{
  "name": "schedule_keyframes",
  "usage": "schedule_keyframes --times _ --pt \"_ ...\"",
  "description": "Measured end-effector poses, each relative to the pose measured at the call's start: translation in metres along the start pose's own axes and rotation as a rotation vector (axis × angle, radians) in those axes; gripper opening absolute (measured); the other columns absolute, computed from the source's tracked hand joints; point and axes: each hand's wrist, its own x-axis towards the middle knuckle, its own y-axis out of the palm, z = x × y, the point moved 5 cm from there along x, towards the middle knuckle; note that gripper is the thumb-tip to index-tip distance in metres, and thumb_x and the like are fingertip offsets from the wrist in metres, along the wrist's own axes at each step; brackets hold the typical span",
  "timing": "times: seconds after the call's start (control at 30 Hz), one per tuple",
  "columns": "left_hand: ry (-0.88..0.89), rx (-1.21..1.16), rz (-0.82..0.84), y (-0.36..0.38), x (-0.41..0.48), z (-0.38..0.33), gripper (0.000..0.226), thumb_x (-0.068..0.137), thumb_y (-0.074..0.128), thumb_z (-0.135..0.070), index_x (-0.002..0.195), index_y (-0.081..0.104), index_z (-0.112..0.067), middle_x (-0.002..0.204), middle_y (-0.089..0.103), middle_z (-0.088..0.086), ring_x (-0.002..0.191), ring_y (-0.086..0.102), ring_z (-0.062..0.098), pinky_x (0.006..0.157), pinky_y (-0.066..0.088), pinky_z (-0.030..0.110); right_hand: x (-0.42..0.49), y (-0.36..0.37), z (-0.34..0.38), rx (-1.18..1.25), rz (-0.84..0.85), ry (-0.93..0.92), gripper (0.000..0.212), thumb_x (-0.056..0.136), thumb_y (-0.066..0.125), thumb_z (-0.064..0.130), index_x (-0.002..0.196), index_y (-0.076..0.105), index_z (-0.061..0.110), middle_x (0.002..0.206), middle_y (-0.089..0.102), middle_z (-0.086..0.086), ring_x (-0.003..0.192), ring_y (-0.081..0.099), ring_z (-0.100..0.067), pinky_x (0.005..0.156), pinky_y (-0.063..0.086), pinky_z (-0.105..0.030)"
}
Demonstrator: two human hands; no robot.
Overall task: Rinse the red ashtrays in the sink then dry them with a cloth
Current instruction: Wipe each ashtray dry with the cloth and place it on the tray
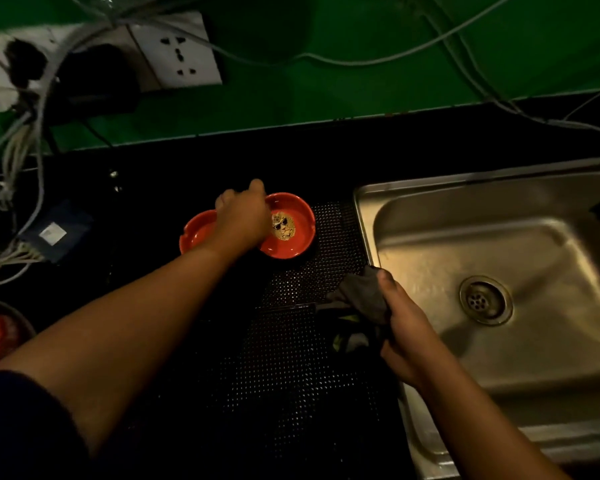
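Red ashtrays with a gold emblem, dark grey cloth, green wall, dotted black mat.

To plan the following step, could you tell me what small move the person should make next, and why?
Probably lift the round red ashtray with the gold emblem off the black dotted mat toward the steel sink: the left hand grips its rim, and the right hand holds the dark grey cloth ready.

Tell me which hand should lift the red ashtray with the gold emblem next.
Left, probably. The left hand curls over the rim of the emblem ashtray, while the right hand is busy gripping the cloth beside the sink.
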Motion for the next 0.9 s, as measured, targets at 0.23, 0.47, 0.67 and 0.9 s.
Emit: schedule_keyframes --times 0.23,0.47,0.67,0.9 --pt "0.360 -0.258 0.030 -0.005 -0.064 -0.037 0.057 0.087 0.053 0.001 0.141 0.039 -0.015 0.134 0.048 0.010 0.121 0.048 0.026 0.101 0.040 0.035 -0.019 -0.005 -0.012 -0.015 -0.091 -0.053 0.032 0.096 0.048 0.034 0.123 0.051 0.016 0.113 0.067 -0.014 0.092 0.069 -0.025 0.075 0.057 -0.036" --pt "0.555 -0.068 -0.065 0.015 -0.113 -0.027 0.042 0.083 0.059 -0.003 0.124 0.052 -0.007 0.128 0.053 0.010 0.119 0.045 0.028 0.100 0.032 0.036 -0.052 -0.003 -0.041 0.016 -0.141 -0.039 0.040 0.094 0.050 0.038 0.126 0.052 0.015 0.118 0.066 -0.018 0.109 0.063 -0.035 0.098 0.047 -0.052" --pt "0.688 -0.207 -0.101 0.026 -0.165 0.010 0.048 0.063 0.077 0.006 0.108 0.061 0.003 0.108 0.065 0.016 0.101 0.061 0.036 0.091 0.043 0.044 -0.089 -0.002 -0.070 0.015 -0.216 -0.057 0.033 0.093 0.053 0.039 0.116 0.057 0.015 0.112 0.068 -0.017 0.106 0.065 -0.032 0.098 0.048 -0.050" --pt "-0.045 -0.951 -0.014 0.014 -0.196 0.051 0.017 0.087 0.056 0.000 0.094 0.053 -0.016 0.097 0.062 0.005 0.087 0.063 0.020 0.069 0.055 0.032 -0.128 0.019 -0.076 0.178 -0.080 -0.135 0.033 0.092 0.049 0.016 0.125 0.051 0.015 0.119 0.065 -0.018 0.104 0.064 -0.032 0.085 0.053 -0.045"
